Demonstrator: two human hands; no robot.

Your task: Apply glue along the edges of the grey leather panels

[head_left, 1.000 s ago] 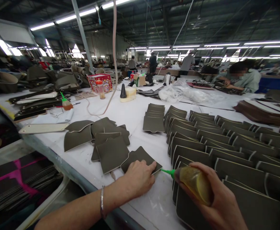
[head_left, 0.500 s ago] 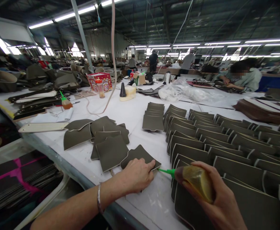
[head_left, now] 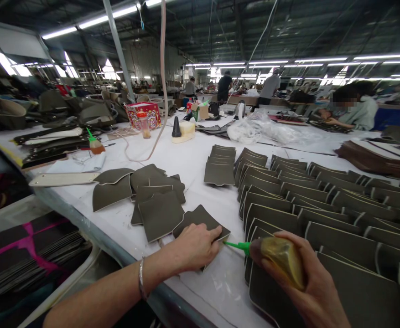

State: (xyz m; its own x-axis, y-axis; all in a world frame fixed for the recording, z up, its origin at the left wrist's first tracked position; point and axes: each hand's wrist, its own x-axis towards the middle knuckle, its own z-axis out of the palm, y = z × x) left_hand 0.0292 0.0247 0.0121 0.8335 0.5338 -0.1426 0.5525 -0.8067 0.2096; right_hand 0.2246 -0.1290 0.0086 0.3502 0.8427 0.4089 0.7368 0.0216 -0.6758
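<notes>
My left hand (head_left: 194, 248) lies with curled fingers pressed down on a dark olive leather piece (head_left: 200, 220) near the front edge of the white table (head_left: 193, 168). My right hand (head_left: 300, 284) is wrapped round a yellow glue bottle (head_left: 282, 259). Its green nozzle (head_left: 236, 246) points left and touches the right edge of that leather piece. A loose pile of similar pieces (head_left: 148, 196) lies to the left of my left hand.
Overlapping rows of olive pieces (head_left: 323, 205) cover the table's right half. A second glue bottle (head_left: 95, 145), a red box (head_left: 143, 116), a black cone (head_left: 176, 127) and plastic wrap (head_left: 264, 130) stand farther back. A hose (head_left: 162, 82) hangs down. Other people work at far tables.
The nozzle tip has slid a little to the left along the piece's edge. My left hand stays pressed on the piece.
</notes>
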